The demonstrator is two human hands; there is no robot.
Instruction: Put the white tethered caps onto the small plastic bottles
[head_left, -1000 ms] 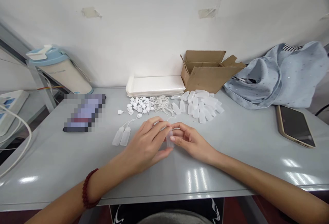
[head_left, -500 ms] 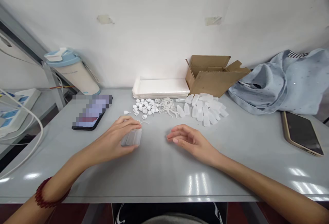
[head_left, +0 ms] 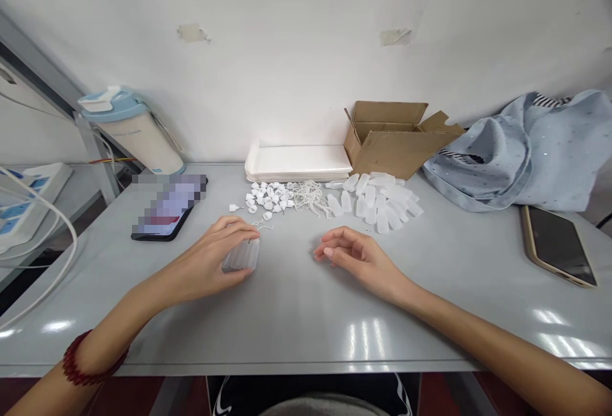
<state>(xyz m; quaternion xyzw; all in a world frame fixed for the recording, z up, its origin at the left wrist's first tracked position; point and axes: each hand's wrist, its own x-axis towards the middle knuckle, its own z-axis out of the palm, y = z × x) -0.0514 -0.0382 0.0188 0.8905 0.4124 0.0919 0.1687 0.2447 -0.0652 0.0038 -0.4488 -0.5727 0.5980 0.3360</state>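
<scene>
My left hand [head_left: 224, 251] is closed around a small row of translucent plastic pieces [head_left: 243, 254] resting on the grey table. The thumb presses the near end and the fingers cover the far end. To the right, my right hand [head_left: 356, 255] rests with loosely curled fingers apart, holding nothing. Ahead of it lies a pile of frosted oval plastic pieces [head_left: 382, 202]. Small white caps [head_left: 268, 195] with thin pins are heaped beyond my left hand. A tangle of white strings [head_left: 310, 196] sits between the two heaps. Another string [head_left: 265, 225] lies near my left fingertips.
Behind the heaps stand a stack of white padded sleeves [head_left: 299, 161] and an open cardboard box [head_left: 401, 145]. A phone [head_left: 169, 208] and a bottle [head_left: 138, 132] are at left. A blue fabric bag [head_left: 526, 155] and another phone [head_left: 559, 244] lie at right.
The whole view has shifted slightly. My right hand is a touch farther from the left one, and its fingers are a little more curled. My left hand keeps its grip.
</scene>
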